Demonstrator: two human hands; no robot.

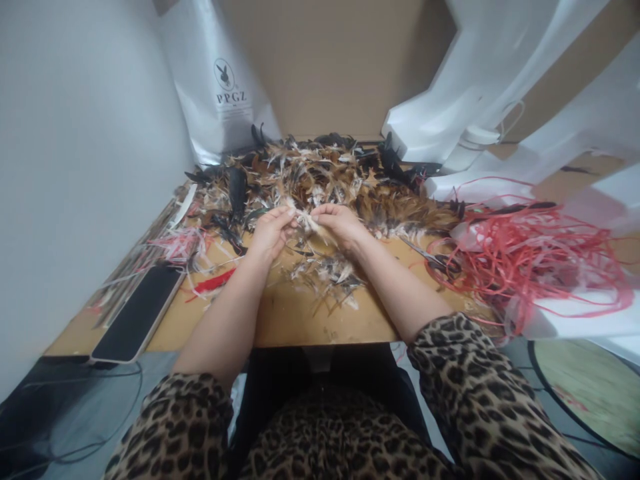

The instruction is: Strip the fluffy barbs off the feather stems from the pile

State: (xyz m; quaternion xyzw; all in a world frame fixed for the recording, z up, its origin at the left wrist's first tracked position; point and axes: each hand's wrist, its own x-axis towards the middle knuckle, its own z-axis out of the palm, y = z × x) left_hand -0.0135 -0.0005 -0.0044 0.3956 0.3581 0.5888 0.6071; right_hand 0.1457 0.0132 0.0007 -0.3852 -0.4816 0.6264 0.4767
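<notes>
Between my two hands is a small pale feather [314, 225], its tip fanning toward the right. The fingers of my left hand [274, 230] are pinched together at its left end. Thumb and forefinger of my right hand [340, 223] close on the feather's other side. Just beyond my fingers lies a wide heap of brown, white and black feathers [320, 167]. Below my hands, a smaller scatter of loose feathers [333, 277] rests on the wooden table [320, 323].
Left of my arm are a red strip [215, 281], a phone [137, 313] and a bundle of thin sticks [133, 267]. Scissors [435, 259] lie to the right, beside a tangle of red plastic ribbon [530, 260]. A white bag [220, 87] stands behind, against cardboard [340, 67].
</notes>
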